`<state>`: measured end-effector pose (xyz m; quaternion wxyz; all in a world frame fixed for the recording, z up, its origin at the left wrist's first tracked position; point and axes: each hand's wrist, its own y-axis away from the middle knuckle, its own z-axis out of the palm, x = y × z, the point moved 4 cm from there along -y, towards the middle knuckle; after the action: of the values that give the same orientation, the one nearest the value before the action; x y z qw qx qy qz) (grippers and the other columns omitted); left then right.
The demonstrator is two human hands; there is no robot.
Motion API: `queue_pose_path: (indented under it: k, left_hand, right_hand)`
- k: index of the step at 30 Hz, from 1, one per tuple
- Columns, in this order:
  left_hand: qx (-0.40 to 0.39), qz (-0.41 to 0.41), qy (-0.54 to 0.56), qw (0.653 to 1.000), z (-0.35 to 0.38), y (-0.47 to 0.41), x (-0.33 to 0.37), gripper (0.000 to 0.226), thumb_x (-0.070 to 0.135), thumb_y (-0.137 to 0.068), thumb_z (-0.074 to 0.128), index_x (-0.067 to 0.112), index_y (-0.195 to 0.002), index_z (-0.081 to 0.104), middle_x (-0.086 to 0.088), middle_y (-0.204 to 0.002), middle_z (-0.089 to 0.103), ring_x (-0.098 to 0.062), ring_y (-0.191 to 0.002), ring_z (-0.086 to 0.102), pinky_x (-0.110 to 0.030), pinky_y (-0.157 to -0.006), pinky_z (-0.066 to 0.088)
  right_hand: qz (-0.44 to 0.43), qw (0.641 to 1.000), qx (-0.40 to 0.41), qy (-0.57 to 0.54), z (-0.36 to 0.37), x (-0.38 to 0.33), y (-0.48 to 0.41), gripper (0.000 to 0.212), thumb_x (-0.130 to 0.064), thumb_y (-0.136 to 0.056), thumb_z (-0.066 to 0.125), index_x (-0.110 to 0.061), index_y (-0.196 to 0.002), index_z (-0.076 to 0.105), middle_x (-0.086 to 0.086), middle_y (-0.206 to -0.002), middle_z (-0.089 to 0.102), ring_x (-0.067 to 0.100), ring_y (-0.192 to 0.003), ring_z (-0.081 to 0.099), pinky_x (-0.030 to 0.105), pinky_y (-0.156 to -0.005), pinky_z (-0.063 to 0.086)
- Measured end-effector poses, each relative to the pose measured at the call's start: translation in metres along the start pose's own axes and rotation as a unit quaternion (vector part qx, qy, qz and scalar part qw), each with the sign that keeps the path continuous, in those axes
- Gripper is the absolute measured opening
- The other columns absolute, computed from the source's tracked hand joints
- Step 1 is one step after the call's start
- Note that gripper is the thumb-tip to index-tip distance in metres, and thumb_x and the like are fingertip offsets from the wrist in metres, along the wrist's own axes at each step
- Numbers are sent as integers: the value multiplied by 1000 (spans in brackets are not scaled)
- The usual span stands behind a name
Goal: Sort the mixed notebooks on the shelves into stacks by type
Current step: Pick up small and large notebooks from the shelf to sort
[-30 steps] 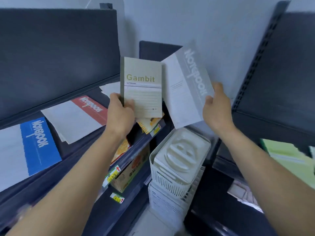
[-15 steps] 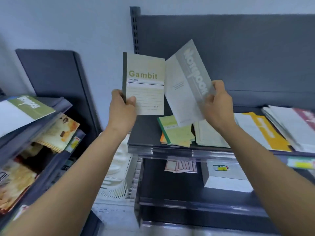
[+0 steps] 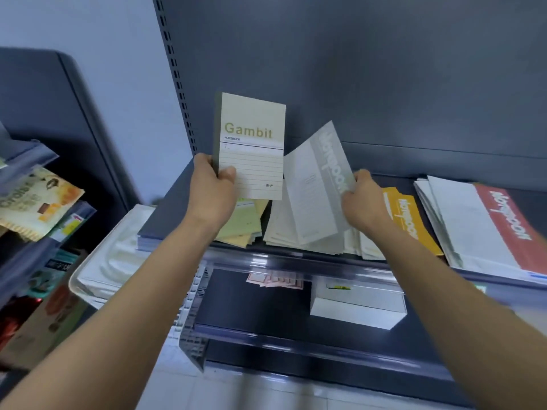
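Here, the fingers (image 3: 228,174) of the left hand (image 3: 211,189) are curled round the lower left corner of the Gambit notebook (image 3: 251,149). The thumb presses on its lined front cover and the other fingers are hidden behind the spine. The book stands upright in the air, cover facing the camera, above the left part of the shelf (image 3: 174,211).

The right hand (image 3: 365,202) pinches the right edge of a grey notebook (image 3: 316,184), its fingers bent round that edge. This notebook is tilted, top leaning right, just beside the Gambit notebook. Its lower end lies over a pile of pale notebooks (image 3: 281,235) on the shelf; whether it touches the pile I cannot tell.

Under the left hand lies a small heap of green and yellow notebooks (image 3: 242,229). Right of the right hand lies a yellow notebook (image 3: 407,214), and further right a stack topped by a red-banded notebook (image 3: 491,223).

On the lower shelf (image 3: 251,306) sit a white box (image 3: 355,309) and some pink labels (image 3: 275,282). A white basket (image 3: 112,261) stands left of the shelving, and a snack packet (image 3: 35,202) lies on the far-left rack.
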<state>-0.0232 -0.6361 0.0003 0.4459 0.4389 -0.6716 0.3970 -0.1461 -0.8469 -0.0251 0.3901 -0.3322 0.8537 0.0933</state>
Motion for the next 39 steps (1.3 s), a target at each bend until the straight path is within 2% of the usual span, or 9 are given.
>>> queue_pose_path:
  k: [8, 11, 13, 15, 21, 24, 28, 33, 39]
  left_hand:
    - [18, -22, -22, 999, -7, 2, -13, 11, 15, -99, 42, 15, -109, 38, 13, -89, 47, -2, -79, 46, -15, -61, 36]
    - [5, -23, -26, 999, -5, -1, -16, 9, 15, -99, 41, 14, -106, 37, 11, -90, 48, -4, -80, 47, -15, -62, 38]
    - [-10, -22, -29, 999, -1, -3, -16, 8, 14, -99, 41, 13, -106, 37, 8, -93, 48, -4, -79, 47, -16, -62, 39]
    - [-30, -17, -28, 999, 7, -6, -14, 8, 14, -99, 40, 14, -107, 36, 7, -95, 49, -1, -77, 46, -16, -61, 39]
    - [-87, -6, -21, 996, 44, -13, -3, 8, 15, -99, 40, 15, -107, 37, 13, -89, 47, -1, -77, 46, -20, -61, 38]
    - [-116, 6, -23, 993, 70, -12, 9, 8, 15, -99, 40, 14, -107, 37, 11, -89, 49, -2, -78, 48, -19, -61, 38]
    - [-138, 4, -27, 990, 103, -11, 24, 9, 18, -99, 40, 14, -106, 38, 2, -102, 54, -16, -90, 55, -33, -77, 48]
    - [-120, 1, -29, 992, 127, -9, 33, 8, 18, -100, 40, 14, -106, 37, 8, -87, 50, -9, -78, 52, -27, -66, 47]
    - [-52, -32, -36, 997, 116, -7, 24, 10, 15, -97, 43, 11, -106, 40, 2, -94, 53, -16, -85, 53, -36, -77, 49]
  right_hand:
    - [42, 996, -40, 73, 35, 24, -18, 40, -3, -90, 48, 3, -128, 35, 22, -123, 52, 38, -109, 52, 32, -74, 38]
    - [68, 986, -44, 146, 39, 31, -17, 46, -6, -90, 50, 1, -132, 34, 21, -123, 53, 39, -110, 53, 37, -80, 44]
    - [63, 974, -44, 215, 35, 34, -16, 39, -9, -89, 53, 0, -125, 41, 20, -119, 55, 37, -107, 55, 34, -74, 43]
    - [33, 966, -31, 255, 25, 31, -17, 30, -7, -89, 52, 1, -117, 46, 20, -116, 56, 36, -104, 55, 32, -71, 39]
    - [-130, 955, 62, 258, -33, -5, -17, 20, -7, -91, 48, 1, -108, 53, 21, -109, 55, 37, -100, 50, 36, -76, 40]
    - [-163, 942, 105, 275, -65, -14, -12, 19, -11, -93, 46, -2, -107, 54, 18, -105, 56, 36, -98, 48, 34, -72, 37]
    - [-189, 925, 139, 299, -95, -17, -10, 18, -13, -94, 44, -3, -106, 54, 17, -103, 55, 36, -96, 48, 33, -69, 35]
    - [-260, 901, 146, 314, -109, -23, -17, 19, -12, -94, 44, -2, -105, 56, 17, -102, 57, 35, -95, 49, 36, -73, 36]
    - [-366, 876, 119, 292, -105, -51, -26, 22, -16, -95, 45, -4, -110, 56, 15, -108, 58, 33, -99, 50, 42, -83, 40]
